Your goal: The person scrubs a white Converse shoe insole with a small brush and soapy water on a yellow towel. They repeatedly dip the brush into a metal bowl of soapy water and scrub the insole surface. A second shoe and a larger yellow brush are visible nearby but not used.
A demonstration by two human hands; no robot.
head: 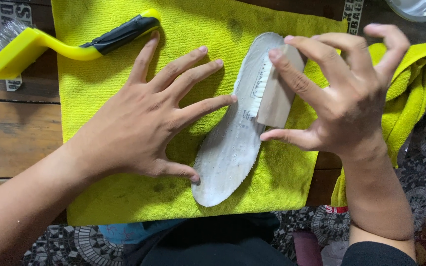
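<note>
Lying lengthwise on a yellow-green towel [124,197], a pale grey shoe insole [228,152] has its rounded heel end nearest the person and its toe end pointing away and a little to the right. The left hand [139,128] rests flat on the towel just beside the insole's left edge, fingers [208,106] spread wide apart; the thumb tip touches the insole near the heel and the tip of the lowest finger touches its edge at mid-length. Nothing is held in that hand.

The right hand [346,98] comes in from the right, arched above the far half of the insole. Its fingers are closed on a small beige block [277,96], flat-sided and roughly rectangular: the thumb presses the block's near corner while two fingertips grip its far end. The block sits against the upper face of the insole, where a patch of white foam or residue shows just beside it. The remaining fingers curl loosely in the air.

Beyond the right wrist, a second fold of the same yellow-green cloth [410,98] bunches at the edge of the dark wooden tabletop [16,128]. Farther off, at the far left, a yellow-handled wire brush [40,42] with a black grip lies partly on the towel, bristles over the bare wood, well apart from both hands. A metal rim [417,9] shows at the far right corner.
</note>
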